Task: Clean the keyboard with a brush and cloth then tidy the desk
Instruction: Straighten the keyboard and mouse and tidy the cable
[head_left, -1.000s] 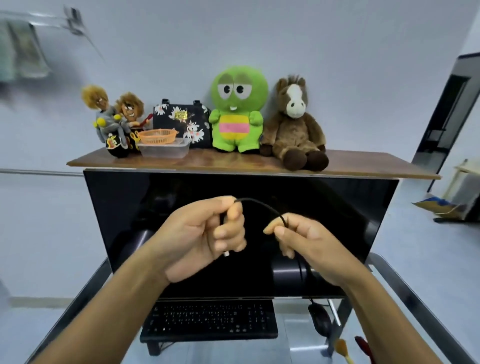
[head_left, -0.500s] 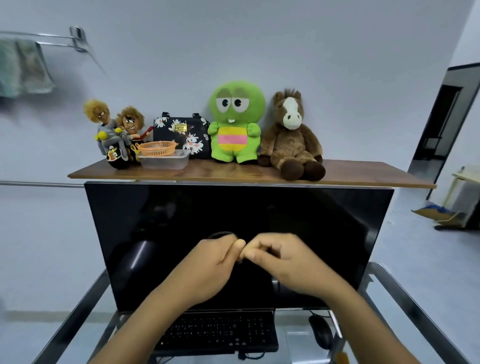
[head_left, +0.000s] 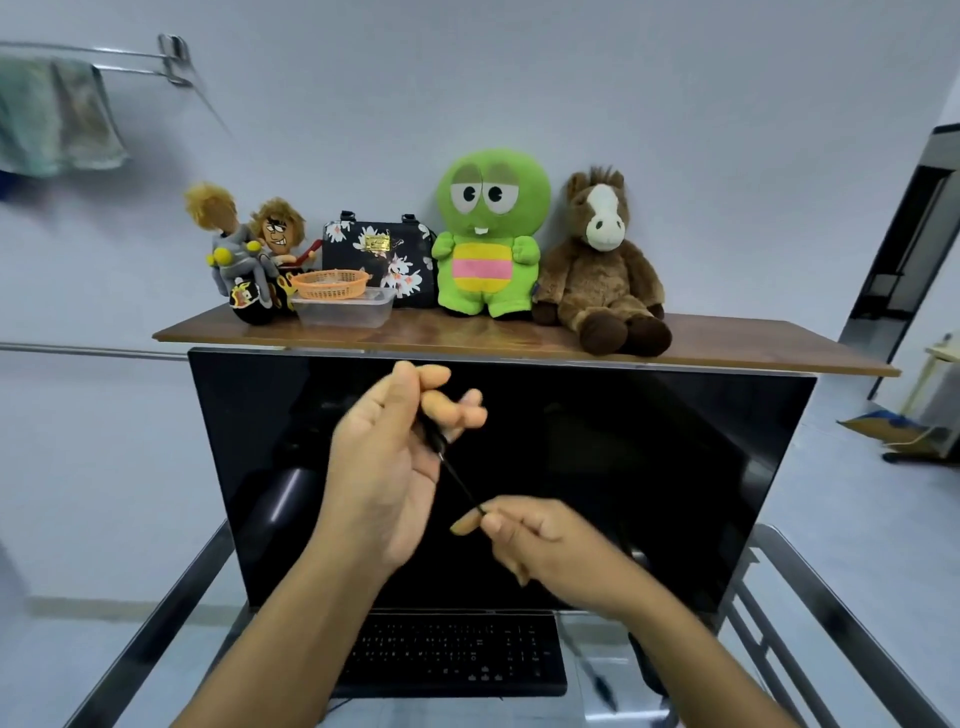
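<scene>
- Left hand (head_left: 384, 467) raised before the dark monitor (head_left: 623, 467), fingers curled loosely round a coil of thin black cable (head_left: 457, 475).
- Right hand (head_left: 540, 540) lower, thumb and forefinger pinched on the same cable, drawn taut between both hands.
- Keyboard (head_left: 452, 654) lies below on the glass desk (head_left: 587, 696), under the forearms.
- Soft toys line the wooden shelf (head_left: 727, 353) above.

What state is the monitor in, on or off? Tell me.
Off, as far as the view shows: the monitor screen is uniformly black, with only faint reflections. The left hand and right hand stretch a black cable before it.
</scene>
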